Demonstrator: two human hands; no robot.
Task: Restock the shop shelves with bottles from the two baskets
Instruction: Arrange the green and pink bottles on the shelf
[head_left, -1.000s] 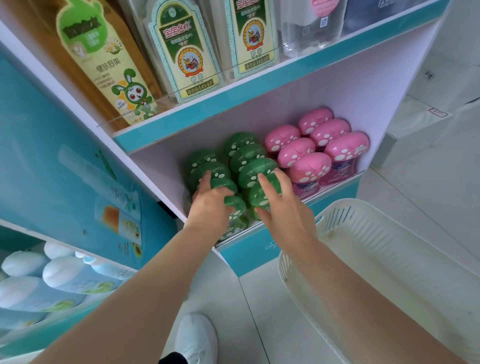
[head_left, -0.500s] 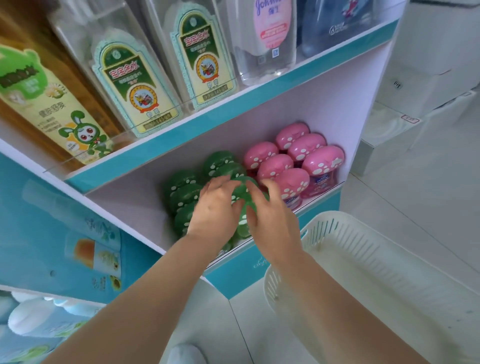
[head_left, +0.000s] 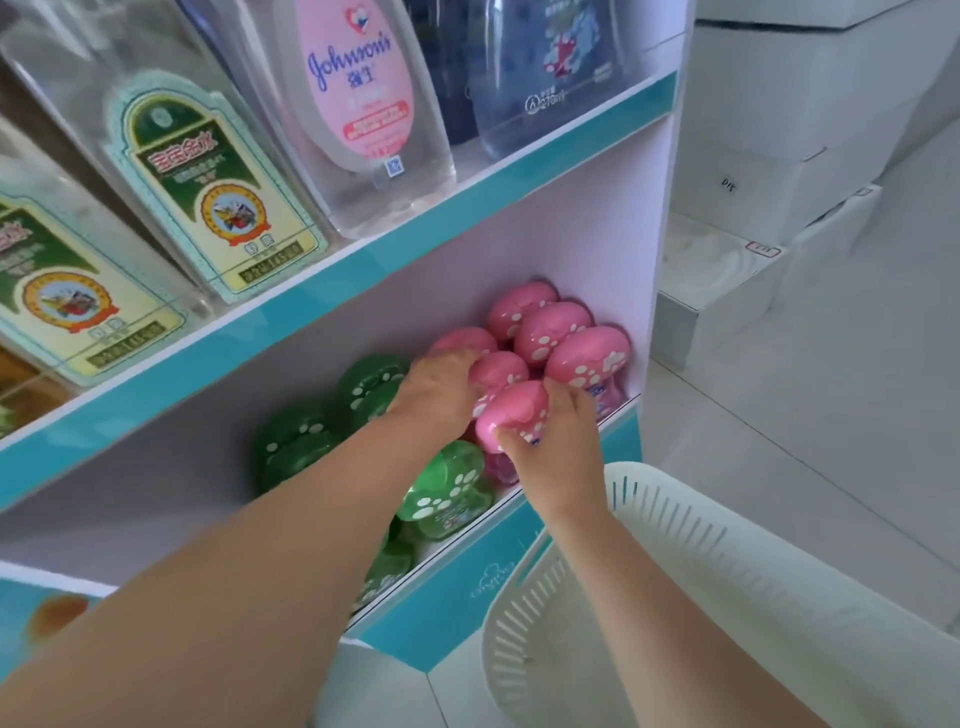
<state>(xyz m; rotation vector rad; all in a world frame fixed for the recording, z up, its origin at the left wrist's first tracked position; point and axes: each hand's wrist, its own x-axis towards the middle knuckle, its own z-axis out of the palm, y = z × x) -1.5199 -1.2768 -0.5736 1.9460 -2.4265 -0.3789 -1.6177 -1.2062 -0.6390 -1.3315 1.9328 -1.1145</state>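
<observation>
Both my arms reach into the lower shelf (head_left: 447, 608), my right hand (head_left: 558, 457) pinching the front pink bottle (head_left: 519, 408) by its cap between thumb and curled fingers (head_left: 571, 402), my left hand (head_left: 436, 397) against the cap's left side, its grip hidden.

Six pink bottles (head_left: 587, 358) with spotted round caps can be counted. Of the green bottles (head_left: 371, 384) of the same make, four show; part of that group is hidden, so the full number cannot be told. There are two shelves (head_left: 415, 234). The upper one carries two green-label bottles (head_left: 208, 182), one pink-label bottle (head_left: 358, 104) and one blue bottle (head_left: 545, 67). One basket (head_left: 675, 519) is in view. At least three white boxes (head_left: 769, 171) are stacked at the right, though their edges run together and the exact count is unclear. Two hands appear, the left hand (head_left: 441, 395) and the right hand (head_left: 563, 457).
</observation>
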